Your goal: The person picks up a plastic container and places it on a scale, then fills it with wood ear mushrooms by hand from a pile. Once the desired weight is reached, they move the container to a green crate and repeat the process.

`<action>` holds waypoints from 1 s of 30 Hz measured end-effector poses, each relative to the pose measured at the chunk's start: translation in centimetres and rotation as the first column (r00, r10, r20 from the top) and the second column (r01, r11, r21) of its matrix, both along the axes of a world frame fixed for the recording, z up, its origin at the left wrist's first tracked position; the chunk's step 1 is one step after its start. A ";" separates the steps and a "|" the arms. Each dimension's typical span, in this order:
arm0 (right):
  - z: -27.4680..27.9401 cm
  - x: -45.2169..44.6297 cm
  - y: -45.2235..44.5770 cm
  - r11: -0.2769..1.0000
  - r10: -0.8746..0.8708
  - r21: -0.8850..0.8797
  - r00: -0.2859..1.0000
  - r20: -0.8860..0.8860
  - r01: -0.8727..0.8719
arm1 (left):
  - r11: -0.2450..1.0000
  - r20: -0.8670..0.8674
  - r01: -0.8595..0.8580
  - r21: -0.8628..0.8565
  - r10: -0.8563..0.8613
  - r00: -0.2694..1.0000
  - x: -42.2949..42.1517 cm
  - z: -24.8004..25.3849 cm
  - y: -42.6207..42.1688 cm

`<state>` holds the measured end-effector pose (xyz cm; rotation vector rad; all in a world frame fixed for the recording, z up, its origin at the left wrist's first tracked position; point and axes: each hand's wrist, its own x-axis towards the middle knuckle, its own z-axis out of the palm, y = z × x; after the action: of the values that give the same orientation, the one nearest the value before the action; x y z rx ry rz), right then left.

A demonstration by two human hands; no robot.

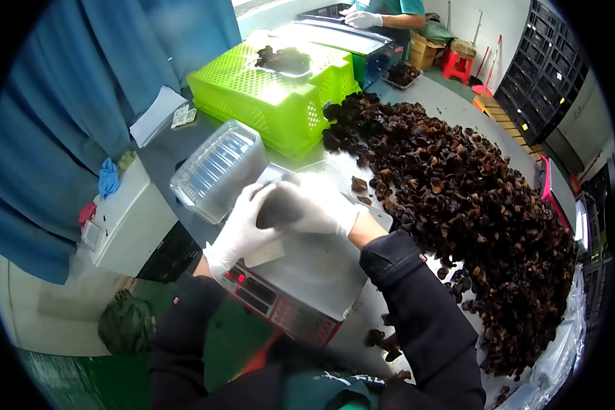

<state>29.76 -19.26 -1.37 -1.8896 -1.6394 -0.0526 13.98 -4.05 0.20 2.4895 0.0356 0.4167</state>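
Both my hands wear white gloves and meet above a red digital scale (280, 311) with a bare metal pan (314, 273). My left hand (236, 229) curls its thumb and fingers around a dark, rounded piece, which looks like wood ear mushroom (279, 207). From the other side, my right hand (323, 208) closes over the same piece, its fingers partly hidden by glare. A red digit shows on the scale's display (242, 278). Just beyond my left hand stands a stack of clear plastic trays (220, 171). A big heap of dark wood ear mushrooms (458, 198) spreads to the right.
An upturned lime-green basket (253, 106) with dark mushrooms on top stands at the back. Behind it, another person's gloved hand (363, 19) is at a black crate. A filled clear tray (402, 74) sits nearby. Papers (157, 116) lie at the left edge.
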 end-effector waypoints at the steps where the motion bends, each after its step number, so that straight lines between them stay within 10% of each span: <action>1: -0.1 0.3 -0.5 1.000 0.015 -0.002 1.000 -0.018 -0.015 | 0.998 -0.048 -0.026 0.049 0.028 0.998 -0.1 -0.6 0.3; 12: 2.0 2.7 -6.8 0.977 -0.014 -0.210 0.963 -0.267 -0.044 | 0.973 -0.137 -0.004 0.229 0.036 0.990 0.2 1.7 -0.9; 20: 4.0 1.5 -9.6 0.974 -0.224 -0.103 0.773 -0.593 0.203 | 0.999 -0.062 0.002 -0.034 -0.004 0.998 -2.3 1.8 1.2; 30: 4.1 -1.2 -18.3 0.795 -0.487 -0.093 0.538 -0.689 0.600 | 0.697 -0.011 -0.414 -0.586 0.504 0.864 -8.1 1.9 7.6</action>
<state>28.56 -37.59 2.71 -1.8985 -0.4814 0.2360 5.87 3.52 2.06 1.8131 0.6504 0.6876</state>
